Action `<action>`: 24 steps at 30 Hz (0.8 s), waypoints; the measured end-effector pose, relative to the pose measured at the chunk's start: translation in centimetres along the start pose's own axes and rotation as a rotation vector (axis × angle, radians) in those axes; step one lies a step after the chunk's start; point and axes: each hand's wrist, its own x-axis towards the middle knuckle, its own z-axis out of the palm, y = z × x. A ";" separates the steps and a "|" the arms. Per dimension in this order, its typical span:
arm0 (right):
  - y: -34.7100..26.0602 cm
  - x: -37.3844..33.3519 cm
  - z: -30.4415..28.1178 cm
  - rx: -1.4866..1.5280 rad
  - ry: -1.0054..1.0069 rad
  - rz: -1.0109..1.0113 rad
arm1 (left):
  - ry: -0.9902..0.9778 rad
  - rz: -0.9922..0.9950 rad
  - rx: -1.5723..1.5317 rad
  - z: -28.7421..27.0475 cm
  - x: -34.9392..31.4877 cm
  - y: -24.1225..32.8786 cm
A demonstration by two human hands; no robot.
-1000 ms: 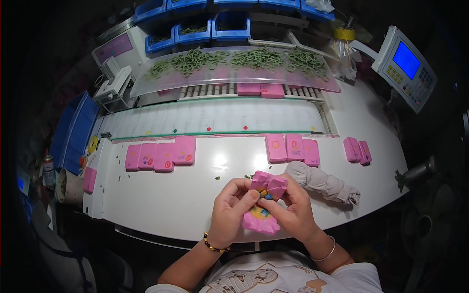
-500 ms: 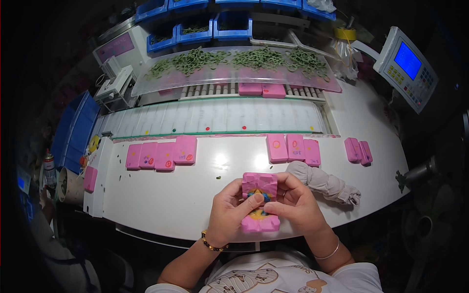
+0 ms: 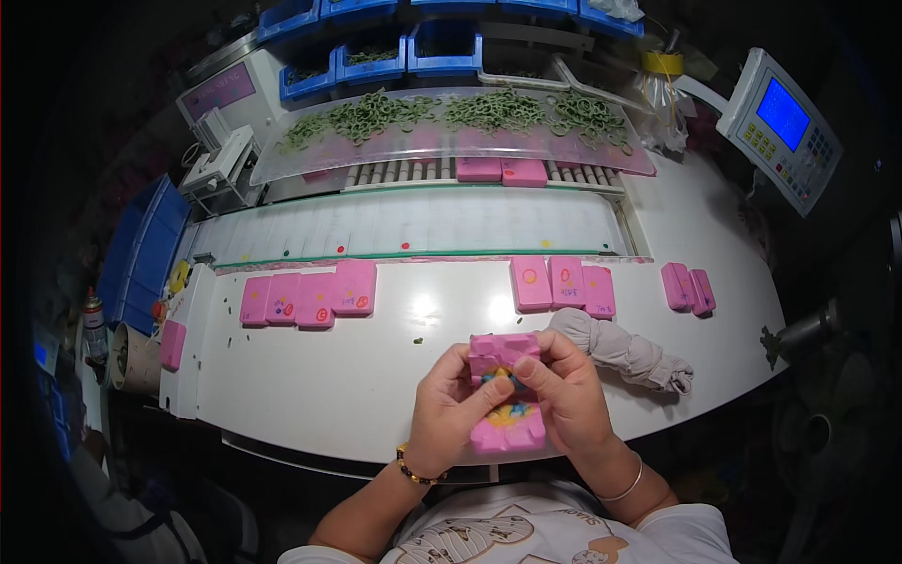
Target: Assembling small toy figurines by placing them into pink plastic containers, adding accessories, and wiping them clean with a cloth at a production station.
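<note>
Left hand (image 3: 451, 406), right hand (image 3: 562, 395) gripping pink mould (image 3: 505, 385), coloured middle half hidden

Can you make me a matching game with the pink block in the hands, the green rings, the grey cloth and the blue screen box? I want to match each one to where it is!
Things:
1. hinged pink rubbery block
2. heap of small green rings
3. knotted grey cloth
4. grey control box with a blue screen

Places:
A. on the clear sloped tray at the far side
B. far right, standing above the white table
C. lying on the table just right of the hands
D. held open between the left hand and right hand

Pairs: 1-D, 2-A, 3-C, 4-B
</note>
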 end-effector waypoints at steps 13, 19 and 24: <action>0.1 -0.8 -1.0 -0.227 -0.124 -0.126 | 0.008 -0.130 -0.149 -0.4 0.7 1.1; -0.2 -0.4 0.0 -0.141 -0.051 -0.024 | 0.067 -0.096 -0.074 -0.2 0.6 0.9; -0.5 -0.2 -0.4 -0.184 -0.060 -0.004 | 0.024 -0.025 0.039 0.4 0.2 0.2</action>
